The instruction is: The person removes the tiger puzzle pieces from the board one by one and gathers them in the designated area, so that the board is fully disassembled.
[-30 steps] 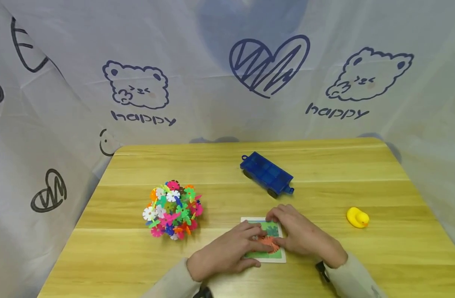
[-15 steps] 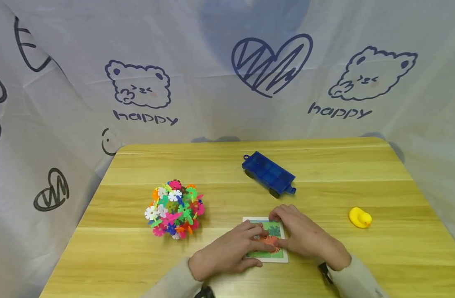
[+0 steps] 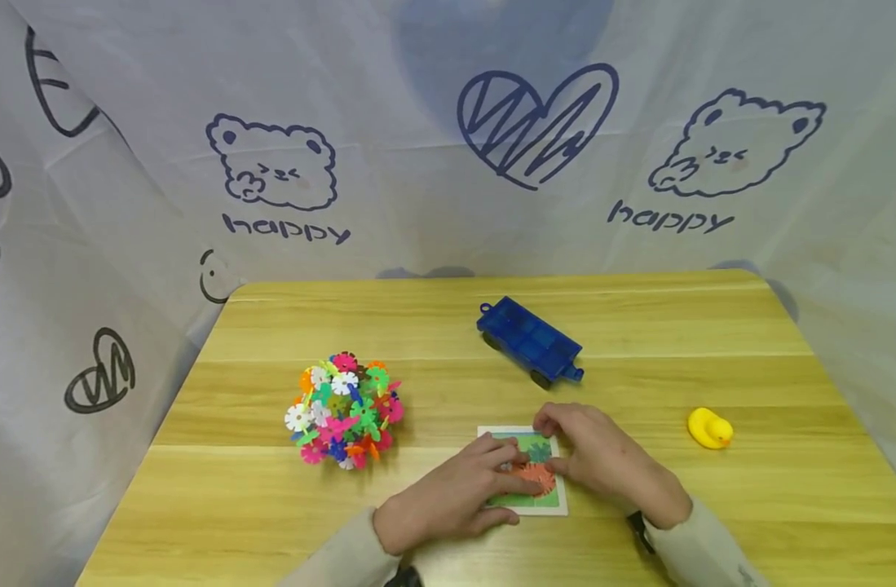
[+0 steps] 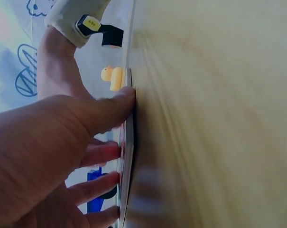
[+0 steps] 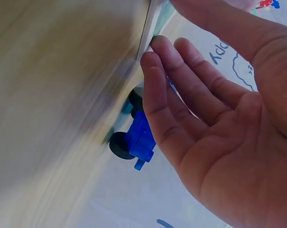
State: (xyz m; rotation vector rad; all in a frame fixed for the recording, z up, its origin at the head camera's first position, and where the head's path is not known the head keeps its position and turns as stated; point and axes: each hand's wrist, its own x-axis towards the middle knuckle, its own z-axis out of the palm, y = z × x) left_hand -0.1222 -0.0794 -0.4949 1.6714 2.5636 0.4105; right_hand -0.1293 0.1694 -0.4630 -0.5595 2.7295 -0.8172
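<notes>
A small square picture board (image 3: 553, 511) with a white border and a green scene lies flat on the table. An orange, jagged-edged figure (image 3: 541, 476) shows near its middle. My left hand (image 3: 455, 497) rests on the board from the left, its fingertips on the picture. In the left wrist view, the thumb (image 4: 119, 107) touches the board's near edge. My right hand (image 3: 612, 456) is at the board's right side, fingertips by the upper right corner and thumb by the right border. The right wrist view shows its fingers (image 5: 195, 80) gently bent beside the board's edge (image 5: 150, 26).
A ball of colourful flower-shaped plastic pieces (image 3: 343, 412) sits to the left. Beyond the board stands a blue toy wagon (image 3: 530, 341) with black wheels. A yellow rubber duck (image 3: 709, 429) is at the right. White cloth (image 3: 403, 204) with drawings hangs behind the wooden table (image 3: 712, 326).
My right hand has shifted slightly right, its thumb drawing back from the orange figure toward the border. The left hand stays on the board. The head view has shifted a little.
</notes>
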